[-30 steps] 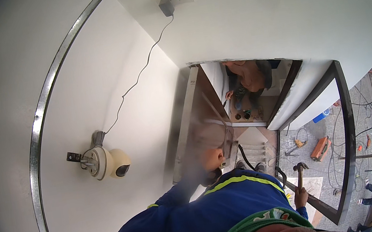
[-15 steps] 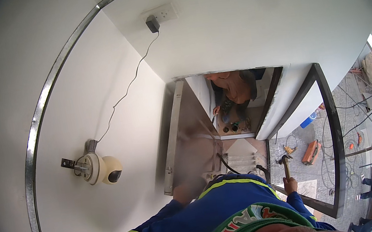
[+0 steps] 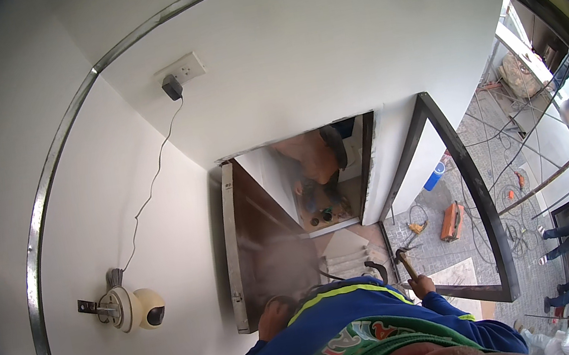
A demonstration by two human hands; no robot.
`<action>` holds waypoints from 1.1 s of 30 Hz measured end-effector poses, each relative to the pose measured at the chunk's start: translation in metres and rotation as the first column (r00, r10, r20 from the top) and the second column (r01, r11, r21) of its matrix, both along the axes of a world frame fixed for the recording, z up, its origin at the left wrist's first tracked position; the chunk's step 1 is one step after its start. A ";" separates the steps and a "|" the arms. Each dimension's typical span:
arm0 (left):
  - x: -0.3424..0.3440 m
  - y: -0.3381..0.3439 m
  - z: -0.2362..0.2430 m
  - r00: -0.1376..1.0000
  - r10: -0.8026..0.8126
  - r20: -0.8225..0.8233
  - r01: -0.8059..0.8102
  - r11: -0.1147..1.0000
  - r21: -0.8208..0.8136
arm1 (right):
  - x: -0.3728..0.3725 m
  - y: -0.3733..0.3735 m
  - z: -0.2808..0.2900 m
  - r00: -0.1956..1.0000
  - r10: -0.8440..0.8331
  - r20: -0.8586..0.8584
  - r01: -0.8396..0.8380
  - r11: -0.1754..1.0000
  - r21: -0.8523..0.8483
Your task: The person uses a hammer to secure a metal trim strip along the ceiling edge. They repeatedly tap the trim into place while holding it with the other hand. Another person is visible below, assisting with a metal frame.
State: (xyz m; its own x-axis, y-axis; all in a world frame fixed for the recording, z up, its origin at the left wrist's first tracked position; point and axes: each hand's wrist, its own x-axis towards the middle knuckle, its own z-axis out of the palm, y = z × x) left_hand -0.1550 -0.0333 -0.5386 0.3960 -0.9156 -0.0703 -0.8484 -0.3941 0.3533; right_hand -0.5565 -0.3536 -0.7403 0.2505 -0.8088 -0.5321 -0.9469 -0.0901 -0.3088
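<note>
The right hand (image 3: 422,287) gripped a hammer (image 3: 407,264) by its handle near the dark frame (image 3: 506,279); the left hand (image 3: 272,321) was beside the brown door (image 3: 250,217), its grip impossible to tell.

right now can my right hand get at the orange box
Probably not: your right hand grips the hammer, and the orange box looks well below, on the floor past the dark frame.

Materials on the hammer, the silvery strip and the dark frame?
Hammer: handle probably wood, from its tan colour; head likely dark metal, finish too small to judge.
Silvery strip: most likely bare or galvanised metal, given its grey sheen.
Dark frame: looks dull and dark; could be painted metal or stained wood, can't tell which.
</note>
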 end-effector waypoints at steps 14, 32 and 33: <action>-0.006 -0.008 0.008 0.997 0.033 -0.076 -0.039 0.996 -0.083 | -0.026 0.006 0.000 0.997 -0.081 0.019 0.082 0.996 -0.027; 0.029 -0.023 -0.057 0.990 0.059 0.128 -0.106 0.912 0.396 | -0.003 -0.004 0.019 0.997 -0.079 0.022 0.078 0.996 0.030; 0.037 -0.023 -0.066 0.996 0.045 0.083 -0.073 0.928 0.365 | -0.003 -0.002 0.018 0.995 -0.093 0.019 0.092 0.995 0.046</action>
